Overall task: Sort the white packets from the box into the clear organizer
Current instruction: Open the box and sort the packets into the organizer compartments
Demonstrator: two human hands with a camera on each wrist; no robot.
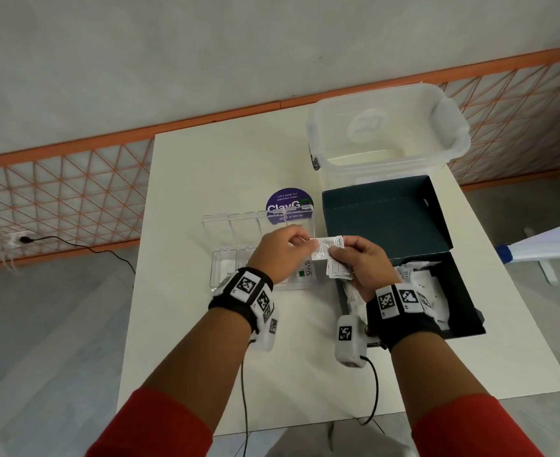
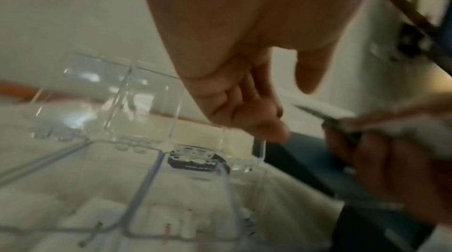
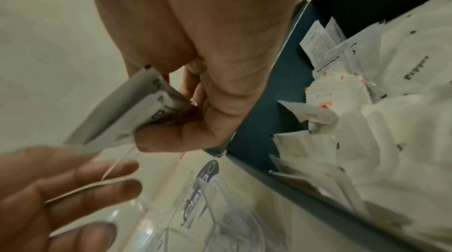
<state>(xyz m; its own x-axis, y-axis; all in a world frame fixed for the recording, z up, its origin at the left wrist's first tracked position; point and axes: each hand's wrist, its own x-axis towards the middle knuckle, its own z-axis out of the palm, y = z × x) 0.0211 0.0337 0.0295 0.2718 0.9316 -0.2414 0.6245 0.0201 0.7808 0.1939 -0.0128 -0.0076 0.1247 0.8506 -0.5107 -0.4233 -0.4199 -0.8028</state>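
Both hands meet above the right end of the clear organizer (image 1: 221, 270). My left hand (image 1: 300, 243) pinches the left end of one white packet (image 1: 327, 247) with thumb and fingers. My right hand (image 1: 337, 258) grips a small bundle of white packets (image 1: 338, 271) and also holds that packet's right end. The right wrist view shows the bundle (image 3: 137, 113) pinched under my right thumb. The dark box (image 1: 460, 278) lies open at the right, with several white packets (image 1: 428, 288) heaped in it. Flat packets lie in organizer compartments, one marked Stevia (image 1: 308, 269).
The organizer's clear lids (image 1: 239, 222) stand open at its far side over a purple round sticker (image 1: 288, 199). The box's raised lid (image 1: 384, 219) stands behind my right hand. A big clear plastic tub (image 1: 387, 127) sits at the table's far right corner.
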